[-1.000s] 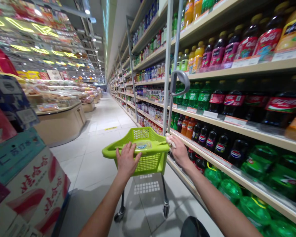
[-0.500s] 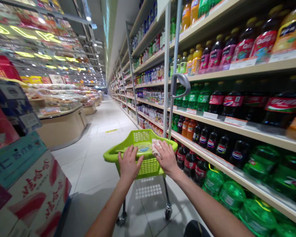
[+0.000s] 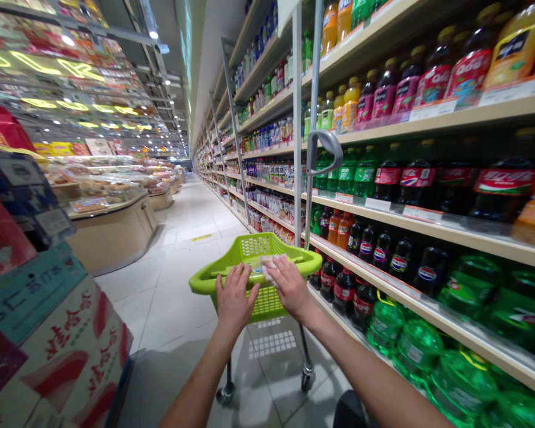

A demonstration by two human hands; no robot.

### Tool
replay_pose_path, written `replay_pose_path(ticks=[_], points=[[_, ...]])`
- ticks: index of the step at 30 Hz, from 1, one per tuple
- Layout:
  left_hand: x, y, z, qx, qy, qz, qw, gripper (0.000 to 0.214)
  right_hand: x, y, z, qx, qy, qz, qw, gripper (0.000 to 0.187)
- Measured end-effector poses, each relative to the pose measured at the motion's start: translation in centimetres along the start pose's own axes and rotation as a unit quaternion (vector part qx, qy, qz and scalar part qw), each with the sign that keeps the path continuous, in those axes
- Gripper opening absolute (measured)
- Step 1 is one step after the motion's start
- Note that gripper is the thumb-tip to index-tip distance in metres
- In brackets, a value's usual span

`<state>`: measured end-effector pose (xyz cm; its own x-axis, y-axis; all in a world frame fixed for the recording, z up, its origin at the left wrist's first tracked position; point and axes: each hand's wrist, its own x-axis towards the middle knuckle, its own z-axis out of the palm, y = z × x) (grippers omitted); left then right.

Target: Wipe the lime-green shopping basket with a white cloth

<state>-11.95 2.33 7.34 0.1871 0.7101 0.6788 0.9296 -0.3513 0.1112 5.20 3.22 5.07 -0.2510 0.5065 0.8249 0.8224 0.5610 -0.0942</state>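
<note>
A lime-green shopping cart (image 3: 203, 284) with a mesh basket stands in front of me on the aisle floor. My left hand (image 3: 235, 299) lies over its near rim, palm down, the fingers stretched out and the thumb apart. On the right part of that rim, my right hand (image 3: 292, 288) presses a crumpled white wipe (image 3: 267, 268) under its fingers. Just beyond the hands is a clear panel with a small label, partly covered by the wipe and fingers.
Tall drink shelves (image 3: 383, 205) full of bottles run along the right, with a grey handle (image 3: 327, 145) on a post. Stacked cartons (image 3: 66, 351) rise close on the left. Past them stands a rounded food counter (image 3: 111, 238). The tiled aisle (image 3: 182, 208) stretches ahead.
My right hand has slid the wipe leftward along the rim, closer to my left hand. My left hand stays at the same part of the rim. The view has shifted slightly.
</note>
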Motion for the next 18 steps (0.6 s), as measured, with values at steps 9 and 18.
replay_pose_path(ticks=[9,18], points=[[0.1,1.7,0.4,0.009,0.005,-0.012,1.000,0.041,-0.5,1.6,-1.5,0.002,0.039,0.087,0.995,0.048],[-0.6,-0.9,-0.4,0.034,0.004,-0.022,0.999,0.039,-1.1,4.9,-2.7,0.006,0.063,0.129,0.990,0.044]])
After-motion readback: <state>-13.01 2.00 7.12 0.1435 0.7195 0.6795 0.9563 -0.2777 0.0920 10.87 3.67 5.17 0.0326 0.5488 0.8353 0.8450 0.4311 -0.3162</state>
